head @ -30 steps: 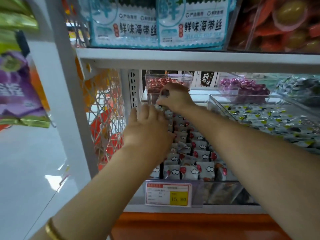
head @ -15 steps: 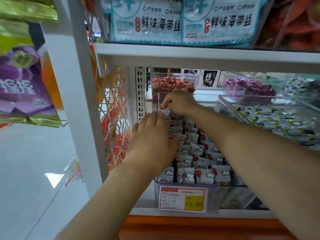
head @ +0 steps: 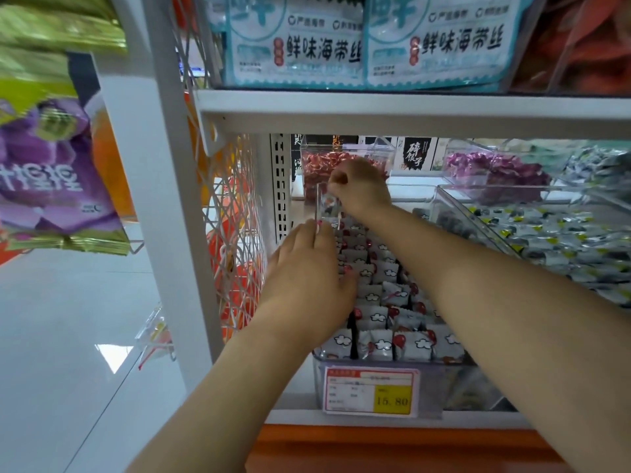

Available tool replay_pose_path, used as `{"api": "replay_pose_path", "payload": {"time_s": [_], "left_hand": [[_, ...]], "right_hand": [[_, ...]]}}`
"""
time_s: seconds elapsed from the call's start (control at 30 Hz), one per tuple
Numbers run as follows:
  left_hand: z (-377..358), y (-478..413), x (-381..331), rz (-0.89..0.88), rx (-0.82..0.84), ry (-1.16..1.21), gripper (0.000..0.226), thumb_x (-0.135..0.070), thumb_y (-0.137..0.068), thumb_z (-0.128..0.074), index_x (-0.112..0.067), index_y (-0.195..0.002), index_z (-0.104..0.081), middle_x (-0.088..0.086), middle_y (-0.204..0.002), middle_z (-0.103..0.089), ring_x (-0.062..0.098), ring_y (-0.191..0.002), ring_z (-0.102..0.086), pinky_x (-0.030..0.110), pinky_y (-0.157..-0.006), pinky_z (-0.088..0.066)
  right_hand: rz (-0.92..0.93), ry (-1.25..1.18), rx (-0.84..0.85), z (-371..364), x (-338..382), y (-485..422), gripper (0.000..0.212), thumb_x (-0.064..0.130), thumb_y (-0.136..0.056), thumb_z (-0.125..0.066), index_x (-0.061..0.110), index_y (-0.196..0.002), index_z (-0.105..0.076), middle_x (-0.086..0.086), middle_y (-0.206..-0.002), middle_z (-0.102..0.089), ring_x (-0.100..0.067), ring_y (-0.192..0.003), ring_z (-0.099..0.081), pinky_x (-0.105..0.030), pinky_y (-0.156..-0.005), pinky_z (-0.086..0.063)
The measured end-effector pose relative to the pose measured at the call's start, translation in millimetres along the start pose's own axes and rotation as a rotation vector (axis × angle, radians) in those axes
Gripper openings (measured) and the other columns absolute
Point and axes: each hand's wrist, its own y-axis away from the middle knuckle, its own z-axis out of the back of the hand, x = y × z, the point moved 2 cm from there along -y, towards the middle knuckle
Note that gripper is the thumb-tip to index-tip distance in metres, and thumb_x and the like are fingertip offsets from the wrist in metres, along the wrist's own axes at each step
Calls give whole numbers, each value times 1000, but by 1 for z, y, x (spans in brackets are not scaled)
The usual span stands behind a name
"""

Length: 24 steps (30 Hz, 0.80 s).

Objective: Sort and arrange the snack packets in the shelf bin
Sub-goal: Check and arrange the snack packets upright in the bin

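A clear shelf bin (head: 319,367) with a price label (head: 372,390) on its front holds rows of small white snack packets (head: 379,343) printed with clouds and red shapes. My left hand (head: 307,278) lies flat on the packets along the bin's left side, fingers straight. At the bin's back left corner, my right hand (head: 362,186) has its fingers curled and pinches one small packet (head: 329,202), seen through the clear wall. My right forearm crosses over the right rows and hides part of them.
A second clear bin (head: 546,240) of green, yellow and black packets stands to the right. Bins of red sweets (head: 317,165) and purple sweets (head: 495,169) stand behind. The upper shelf (head: 375,110) hangs low overhead. A white post (head: 153,199) and wire mesh (head: 235,233) close the left side.
The shelf has slid to the right in my view. My right hand has stayed at the back left corner with the packet, and my left hand has kept lying on the left rows.
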Motion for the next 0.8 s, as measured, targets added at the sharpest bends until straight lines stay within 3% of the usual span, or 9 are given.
{"api": "replay_pose_path", "payload": {"time_s": [0.1, 0.17, 0.23, 0.3, 0.37, 0.53, 0.67, 0.73, 0.8], "left_hand": [[2, 2, -1, 9, -12, 42, 68, -39, -94, -43, -15, -149, -11, 3, -156, -13, 19, -143, -7, 34, -115, -9], [5, 5, -3, 19, -56, 52, 65, -41, -95, -41, -15, -148, -15, 4, -155, -16, 20, -142, -10, 37, -115, -12], [9, 10, -7, 12, -140, 43, 61, -41, -95, -40, -14, -147, -22, 6, -152, -23, 23, -139, -17, 38, -113, -18], [15, 17, -11, -10, -251, 49, 56, -39, -94, -43, -11, -142, -33, 9, -145, -33, 24, -132, -26, 35, -107, -23], [20, 25, -15, -7, -333, 76, 51, -40, -94, -44, -10, -135, -44, 9, -135, -40, 23, -123, -30, 31, -101, -25], [23, 47, -25, 15, -271, 271, 40, -42, -90, -43, -17, -111, -65, 2, -111, -45, 22, -113, -36, 25, -88, -24], [25, 58, -30, 66, -209, 561, 16, -39, -88, -48, -32, -82, -61, 0, -95, -58, 8, -92, -53, 29, -79, -44], [27, 61, -32, 84, -203, 695, 17, -36, -89, -51, -29, -77, -60, -1, -78, -60, 0, -67, -53, 17, -61, -46], [28, 61, -31, 117, -213, 780, 18, -39, -88, -52, -24, -81, -60, -1, -71, -57, 1, -56, -49, 10, -51, -43]], "right_hand": [[-31, -206, -199, 32, 4, 22, 10, 13, -94, -52, 5, -92, -58, -7, -95, -62, -9, -78, -56, -22, -78, -51], [-77, -377, -328, 54, 3, 46, 8, 9, -94, -52, 2, -95, -56, -4, -92, -59, 3, -71, -55, -11, -66, -48], [-160, -566, -363, 72, -2, 74, 4, 7, -93, -52, 3, -94, -54, -3, -89, -58, -4, -75, -62, -19, -64, -53], [-258, -718, -322, 88, -7, 104, 5, 7, -93, -52, 3, -95, -54, -5, -92, -62, -14, -68, -64, -25, -59, -55], [-310, -883, -263, 101, -10, 133, 5, 6, -93, -52, 2, -92, -55, -6, -87, -62, -9, -54, -61, -25, -56, -55], [-485, -1305, -148, 109, -12, 193, 15, 5, -91, -54, 4, -77, -59, -8, -83, -62, -10, -54, -63, -21, -54, -54], [-578, -1516, -130, 109, -18, 211, 13, 4, -89, -55, 3, -77, -61, -4, -64, -67, -12, -55, -65, -22, -54, -54], [-580, -1568, -106, 109, -18, 212, 7, 3, -84, -58, 3, -79, -63, -4, -64, -68, -13, -59, -66, -22, -55, -55], [-573, -1611, -48, 107, -17, 212, 9, 4, -73, -61, 2, -80, -64, -6, -67, -68, -13, -61, -67, -21, -56, -54]]}}
